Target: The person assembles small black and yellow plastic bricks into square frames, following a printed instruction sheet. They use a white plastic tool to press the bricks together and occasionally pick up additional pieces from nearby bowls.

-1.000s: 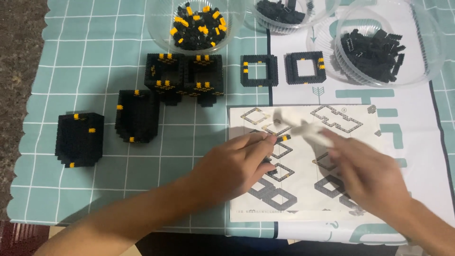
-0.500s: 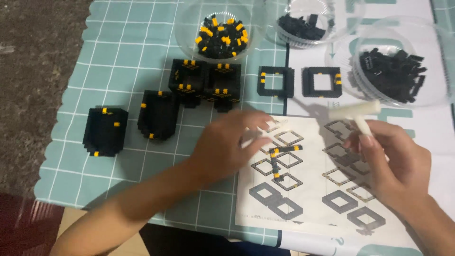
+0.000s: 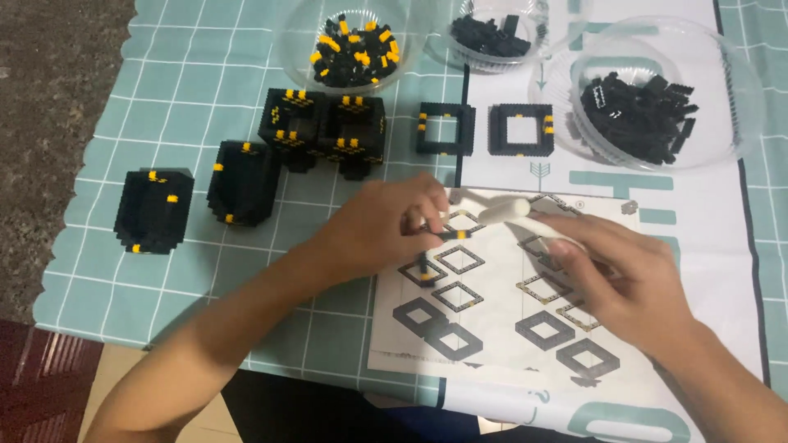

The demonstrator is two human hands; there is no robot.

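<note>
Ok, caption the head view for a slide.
Left hand pinches small black bricks over the instruction sheet; right hand holds a white tool.

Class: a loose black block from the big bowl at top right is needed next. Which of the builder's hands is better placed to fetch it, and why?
Probably the right hand: it lies on the bowl's side, holding only a white tool. The left hand is pinching the small black-and-yellow piece on the instruction sheet.

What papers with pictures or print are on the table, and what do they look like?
Instruction sheet: under both hands, white rectangle with grey and black square-ring diagrams, some dotted yellow.
Large sheet: beneath it at right, white with big teal print and a small arrow mark.
Mat: teal with a white grid, covering the table.
No packages or screens.
</note>
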